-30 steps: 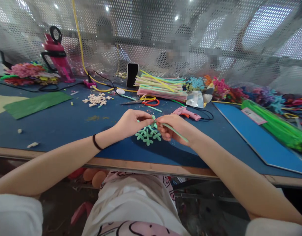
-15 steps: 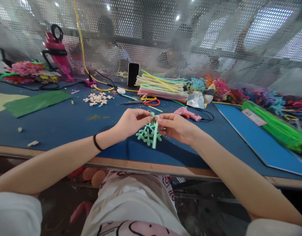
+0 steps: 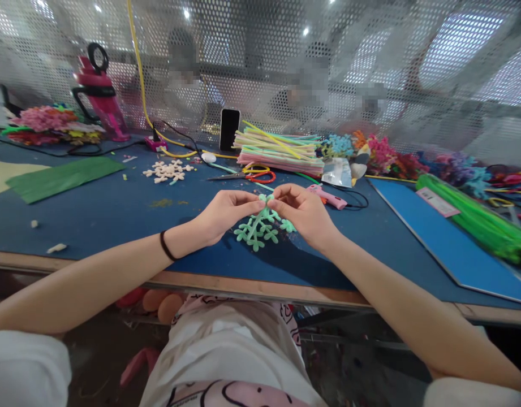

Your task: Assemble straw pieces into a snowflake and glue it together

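Note:
My left hand (image 3: 224, 213) and my right hand (image 3: 303, 213) meet above the blue table (image 3: 107, 212), both pinching a mint-green pipe cleaner (image 3: 265, 210) at its bent top. The stem slants down and left between my hands. Under them lies a small pile of green pipe-cleaner flower shapes (image 3: 255, 233). A black band circles my left wrist.
Behind my hands lie red-handled scissors (image 3: 252, 176), a pink glue gun (image 3: 326, 196), a stack of pastel pipe cleaners (image 3: 279, 152), a phone (image 3: 229, 129) and white flower shapes (image 3: 169, 170). Green paper (image 3: 60, 178) is left, a pink bottle (image 3: 99, 96) far left, green stems (image 3: 476, 217) right. People sit beyond the mesh.
The pipe cleaner swung from trailing right across my right hand, to hanging down, to slanting left between my hands. My right hand moved closer to my left and turned its fingers inward.

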Tool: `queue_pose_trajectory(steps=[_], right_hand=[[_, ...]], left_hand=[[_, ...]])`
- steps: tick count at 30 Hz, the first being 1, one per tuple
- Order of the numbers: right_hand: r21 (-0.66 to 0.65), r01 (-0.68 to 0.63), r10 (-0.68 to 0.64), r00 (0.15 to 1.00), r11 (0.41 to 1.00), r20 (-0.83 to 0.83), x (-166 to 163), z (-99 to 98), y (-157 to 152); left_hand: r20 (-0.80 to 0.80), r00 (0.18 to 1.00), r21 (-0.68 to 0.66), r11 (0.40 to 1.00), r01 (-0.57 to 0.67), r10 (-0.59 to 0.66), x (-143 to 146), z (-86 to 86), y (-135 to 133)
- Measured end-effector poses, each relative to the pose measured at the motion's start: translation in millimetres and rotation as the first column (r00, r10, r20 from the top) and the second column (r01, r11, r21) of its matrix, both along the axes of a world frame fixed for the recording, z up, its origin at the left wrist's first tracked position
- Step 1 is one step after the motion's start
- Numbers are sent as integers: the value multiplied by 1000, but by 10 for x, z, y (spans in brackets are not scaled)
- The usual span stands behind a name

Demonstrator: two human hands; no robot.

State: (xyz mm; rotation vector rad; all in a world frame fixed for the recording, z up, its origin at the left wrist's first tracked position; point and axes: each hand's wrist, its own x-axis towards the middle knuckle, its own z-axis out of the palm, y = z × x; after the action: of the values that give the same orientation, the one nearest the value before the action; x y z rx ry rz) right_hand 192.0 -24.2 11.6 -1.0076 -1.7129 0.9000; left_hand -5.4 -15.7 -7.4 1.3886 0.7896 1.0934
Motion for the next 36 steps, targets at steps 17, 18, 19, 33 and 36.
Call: queue_pose_trajectory(steps=[17, 18, 19, 33, 36], right_hand=[[542, -244, 1, 912, 804, 409, 137, 36, 17], [524, -216, -14, 917, 824, 399, 117, 38, -1], [504, -183, -30, 923, 844, 384, 94, 41, -22], [-576, -188, 125, 981, 795, -148, -51, 44, -99], [-488, -172, 119, 983, 856, -137, -14, 69, -75]], left_hand=[[-227, 973, 320, 947, 36, 39, -8, 37, -36], [-255, 962, 384, 924, 6, 100, -12, 42, -42], [-278, 946, 445, 895, -25, 164, -15, 45, -48], [-625, 731, 724, 554, 412, 273, -226, 285, -37], [-506, 776, 784, 575, 232, 377, -190, 228, -6]])
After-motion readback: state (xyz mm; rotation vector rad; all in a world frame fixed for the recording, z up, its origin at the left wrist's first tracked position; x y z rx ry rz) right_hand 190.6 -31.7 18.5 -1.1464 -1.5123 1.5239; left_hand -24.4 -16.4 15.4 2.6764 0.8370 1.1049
